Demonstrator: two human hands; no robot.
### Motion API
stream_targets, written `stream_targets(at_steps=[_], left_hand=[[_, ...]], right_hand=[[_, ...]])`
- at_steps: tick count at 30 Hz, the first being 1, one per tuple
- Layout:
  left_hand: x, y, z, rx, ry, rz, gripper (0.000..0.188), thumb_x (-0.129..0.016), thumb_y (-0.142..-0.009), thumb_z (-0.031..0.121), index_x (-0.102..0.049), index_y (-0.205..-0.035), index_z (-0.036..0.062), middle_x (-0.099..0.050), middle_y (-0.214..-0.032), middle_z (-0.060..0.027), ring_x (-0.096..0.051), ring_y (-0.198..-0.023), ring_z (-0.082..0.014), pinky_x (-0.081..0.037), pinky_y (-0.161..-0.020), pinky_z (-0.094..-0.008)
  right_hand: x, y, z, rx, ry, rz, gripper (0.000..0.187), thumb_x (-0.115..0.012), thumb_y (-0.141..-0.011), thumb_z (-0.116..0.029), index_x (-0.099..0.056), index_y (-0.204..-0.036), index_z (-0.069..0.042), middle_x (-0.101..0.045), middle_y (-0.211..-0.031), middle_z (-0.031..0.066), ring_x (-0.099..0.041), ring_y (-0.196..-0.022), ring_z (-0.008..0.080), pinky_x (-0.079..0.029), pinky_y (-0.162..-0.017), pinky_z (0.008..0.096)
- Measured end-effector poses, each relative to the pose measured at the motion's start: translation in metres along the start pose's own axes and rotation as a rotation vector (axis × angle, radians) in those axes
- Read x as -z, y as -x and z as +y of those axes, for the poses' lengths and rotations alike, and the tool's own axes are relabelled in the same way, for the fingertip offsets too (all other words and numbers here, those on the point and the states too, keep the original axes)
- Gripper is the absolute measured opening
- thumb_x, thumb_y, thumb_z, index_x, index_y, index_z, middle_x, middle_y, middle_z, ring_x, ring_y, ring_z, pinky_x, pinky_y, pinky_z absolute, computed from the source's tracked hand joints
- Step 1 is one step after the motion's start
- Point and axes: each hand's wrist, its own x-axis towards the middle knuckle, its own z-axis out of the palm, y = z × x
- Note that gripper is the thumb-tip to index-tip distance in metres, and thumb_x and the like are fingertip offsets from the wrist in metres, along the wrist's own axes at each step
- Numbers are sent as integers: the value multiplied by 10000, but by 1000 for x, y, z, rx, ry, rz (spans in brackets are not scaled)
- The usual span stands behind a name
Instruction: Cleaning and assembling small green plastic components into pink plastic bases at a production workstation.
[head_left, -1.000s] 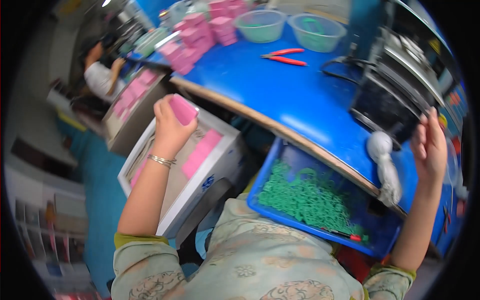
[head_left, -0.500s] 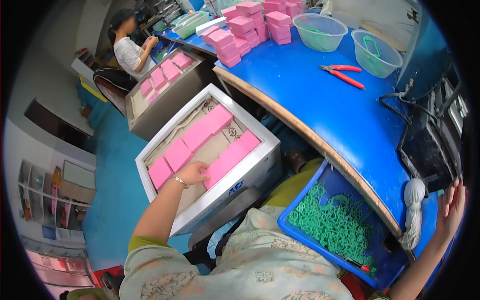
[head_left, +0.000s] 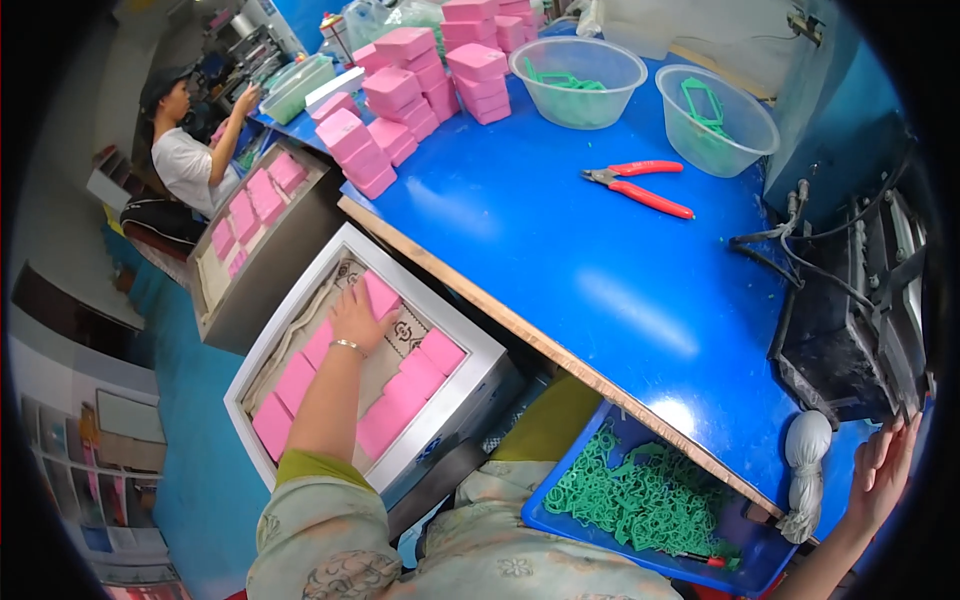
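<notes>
Pink rectangular blocks (head_left: 296,383) lie in two rows on cloth inside a white open-topped box (head_left: 474,357). My left hand (head_left: 357,318) rests over the far end of the left row, its fingers spread and the thumb apart. Its fingertips touch the far pink block (head_left: 380,297), which is partly covered. At the far right, my right hand (head_left: 885,470) is raised with its fingers stretched out, their tips against the lower edge of a black machine (head_left: 840,345). I see nothing held in it.
On the blue table (head_left: 520,260) stand stacked pink blocks (head_left: 405,90), clear tubs (head_left: 578,85) with green pieces, and red-handled nippers (head_left: 645,188). White string (head_left: 805,470) hangs at the corner. A blue tray (head_left: 560,512) holds green scraps. A co-worker (head_left: 185,160) sits beside another box (head_left: 225,315).
My left hand has moved from the near end of the right row to the far end of the left row. My right hand stays by the machine. The view has shifted; the co-worker's arm is raised.
</notes>
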Motion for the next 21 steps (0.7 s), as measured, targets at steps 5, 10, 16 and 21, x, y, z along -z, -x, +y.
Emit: stream_targets(at_steps=[5, 10, 16, 21], left_hand=[[-20, -3, -14, -20, -11, 232, 805, -598, -733, 540, -320, -1326, 72, -422, -1223, -183, -402, -1146, -325, -292, -934, -462], [-23, -4, -11, 17, -37, 232, 804, -584, -743, 546, -327, -1319, 49, -433, -1216, -183, -400, -1146, -327, -292, -930, -461], [-4, 54, 46, -173, 220, 35, 740, -669, -695, 489, -481, -1194, -23, -467, -1220, -220, -422, -1150, -365, -315, -977, -449], [15, 60, 72, -175, 475, -218, 721, -755, -608, 422, -540, -1133, -23, -594, -1016, -225, -543, -997, -353, -408, -909, -412]], right_hand=[[-6, 1, -2, 31, 67, 50, 282, -308, -987, -266, -465, -933, -38, -350, -486, -17, -225, -301, 35, -172, -298, 173], [-7, 0, -1, 30, 34, 133, 278, -307, -988, -258, -468, -937, -37, -352, -487, -17, -225, -303, 35, -178, -305, 174], [2, -1, 2, 48, 35, 39, 277, -309, -987, -260, -463, -922, -40, -364, -503, -13, -232, -307, 36, -189, -309, 166], [1, -6, 3, 23, -79, -141, 275, -299, -989, -255, -456, -965, -31, -383, -551, -5, -272, -341, 35, -225, -333, 163]])
